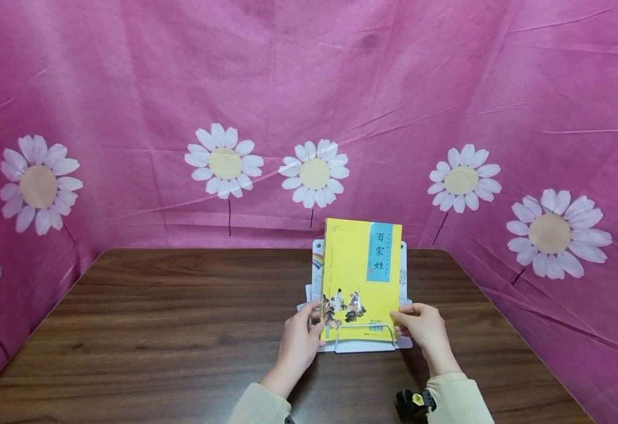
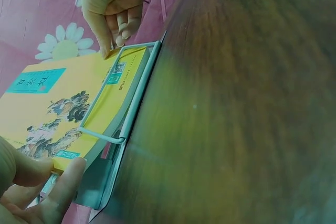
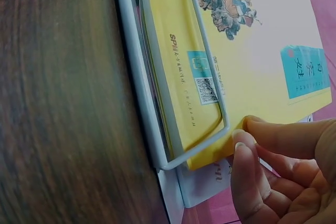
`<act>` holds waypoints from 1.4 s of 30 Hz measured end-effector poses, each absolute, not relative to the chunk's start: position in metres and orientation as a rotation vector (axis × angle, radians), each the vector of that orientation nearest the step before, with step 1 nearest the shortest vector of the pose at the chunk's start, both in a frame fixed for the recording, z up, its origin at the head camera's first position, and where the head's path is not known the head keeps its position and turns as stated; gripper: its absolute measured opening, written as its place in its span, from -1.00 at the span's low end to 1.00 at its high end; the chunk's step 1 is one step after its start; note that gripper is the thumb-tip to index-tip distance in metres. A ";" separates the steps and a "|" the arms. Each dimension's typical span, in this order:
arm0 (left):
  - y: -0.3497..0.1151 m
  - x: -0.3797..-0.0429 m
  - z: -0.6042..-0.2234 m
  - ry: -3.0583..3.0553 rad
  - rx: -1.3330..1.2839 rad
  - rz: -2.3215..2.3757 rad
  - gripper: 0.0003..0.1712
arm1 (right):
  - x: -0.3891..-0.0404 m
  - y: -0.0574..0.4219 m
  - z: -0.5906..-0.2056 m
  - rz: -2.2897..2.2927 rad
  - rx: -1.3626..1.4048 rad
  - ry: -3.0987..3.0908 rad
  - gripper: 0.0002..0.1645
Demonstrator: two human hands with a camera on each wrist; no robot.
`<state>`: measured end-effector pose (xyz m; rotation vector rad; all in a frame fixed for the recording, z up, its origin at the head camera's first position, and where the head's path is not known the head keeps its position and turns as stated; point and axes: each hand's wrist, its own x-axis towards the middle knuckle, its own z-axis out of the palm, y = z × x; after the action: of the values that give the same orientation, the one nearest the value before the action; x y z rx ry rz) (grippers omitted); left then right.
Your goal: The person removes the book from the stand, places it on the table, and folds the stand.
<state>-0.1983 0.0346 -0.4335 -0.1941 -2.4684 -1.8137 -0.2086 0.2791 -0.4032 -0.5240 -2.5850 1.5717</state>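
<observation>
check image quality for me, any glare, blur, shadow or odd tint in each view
Head view: title on the yellow book crisp, shadow on the table near the right hand; left wrist view: greenish cast, blurred wood grain, yellow-green glow beside the wire holder; right wrist view: cover washed pale toward its top, grain soft.

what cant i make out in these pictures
- Middle of the white stand: head view, hidden behind the yellow book.
- Small print beside the title: head view, too small to read.
- Left hand: left wrist view, cut off by left edge.
- Right hand: right wrist view, cut off by right edge.
</observation>
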 end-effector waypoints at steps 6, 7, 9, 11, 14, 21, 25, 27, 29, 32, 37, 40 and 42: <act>0.035 -0.199 -0.433 -2.463 -0.200 -1.806 -0.56 | -0.208 0.278 -0.400 1.605 -0.519 -2.532 -0.57; 0.034 -0.199 -0.432 -2.460 -0.203 -1.806 -0.56 | -0.208 0.278 -0.400 1.607 -0.513 -2.529 -0.56; 0.034 -0.199 -0.432 -2.450 -0.215 -1.801 -0.56 | -0.208 0.278 -0.399 1.599 -0.511 -2.532 -0.55; 0.033 -0.198 -0.432 -2.442 -0.223 -1.796 -0.56 | -0.208 0.277 -0.399 1.588 -0.508 -2.540 -0.55; 0.032 -0.198 -0.431 -2.431 -0.235 -1.787 -0.55 | -0.208 0.276 -0.398 1.565 -0.504 -2.549 -0.56; 0.031 -0.198 -0.428 -2.428 -0.240 -1.756 -0.55 | -0.208 0.273 -0.396 1.511 -0.485 -2.578 -0.47; 0.032 -0.198 -0.427 -2.453 -0.232 -1.733 -0.55 | -0.207 0.271 -0.394 1.451 -0.490 -2.627 -0.41; 0.032 -0.198 -0.427 -2.446 -0.235 -1.733 -0.55 | -0.207 0.270 -0.394 1.408 -0.481 -2.650 -0.40; 0.032 -0.198 -0.427 -2.433 -0.239 -1.732 -0.55 | -0.207 0.269 -0.393 1.377 -0.469 -2.660 -0.40; 0.032 -0.199 -0.427 -2.411 -0.250 -1.731 -0.55 | -0.207 0.267 -0.392 1.370 -0.457 -2.643 -0.39; 0.032 -0.199 -0.426 -2.376 -0.272 -1.765 -0.55 | -0.204 0.265 -0.386 1.374 -0.510 -2.563 -0.41; 0.032 -0.199 -0.425 -2.337 -0.313 -1.835 -0.53 | -0.203 0.263 -0.382 1.337 -0.528 -2.499 -0.41; 0.031 -0.199 -0.424 -2.308 -0.343 -1.894 -0.52 | -0.203 0.262 -0.378 1.313 -0.533 -2.470 -0.41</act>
<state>-0.1992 0.0305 -0.4239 -0.3431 -2.3081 -1.8944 -0.2025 0.2620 -0.3784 -0.5331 -2.4704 1.3129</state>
